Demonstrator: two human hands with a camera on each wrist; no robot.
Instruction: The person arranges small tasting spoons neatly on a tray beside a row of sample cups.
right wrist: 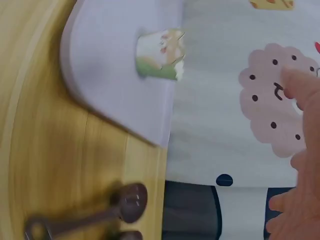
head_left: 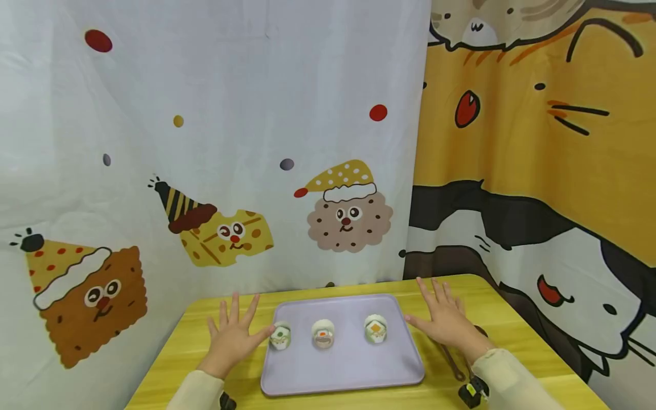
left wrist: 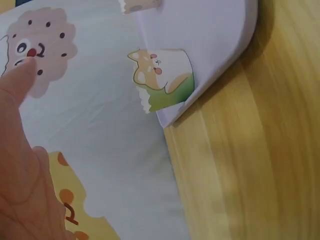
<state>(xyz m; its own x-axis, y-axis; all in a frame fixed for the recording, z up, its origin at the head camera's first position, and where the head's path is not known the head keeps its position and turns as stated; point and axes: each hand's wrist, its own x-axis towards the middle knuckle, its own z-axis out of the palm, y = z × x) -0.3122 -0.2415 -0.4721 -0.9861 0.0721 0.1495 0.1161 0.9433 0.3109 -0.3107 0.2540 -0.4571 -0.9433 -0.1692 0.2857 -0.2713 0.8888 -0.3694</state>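
On a lilac tray (head_left: pixel 353 370) stand three small paper cups with animal prints. Something green shows in the left cup (head_left: pixel 280 337), something orange in the middle cup (head_left: pixel 323 335), and an orange-yellow square in the right cup (head_left: pixel 376 329). My left hand (head_left: pixel 230 339) hovers by the tray's left edge, fingers spread, its thumb near the left cup; whether they touch cannot be told. Beyond the tray's right edge my right hand (head_left: pixel 446 322) is likewise spread and holds nothing. Dark brown spoons (right wrist: pixel 132 202) lie on the table near my right hand, partly hidden by it in the head view.
The yellow wood-grain table (head_left: pixel 205 393) carries the tray. Behind it hangs a white curtain (head_left: pixel 230 85) with cartoon snacks, and a cartoon-cat curtain (head_left: pixel 492 125) hangs at the right. A small black device (head_left: pixel 471 393) sits at my right wrist.
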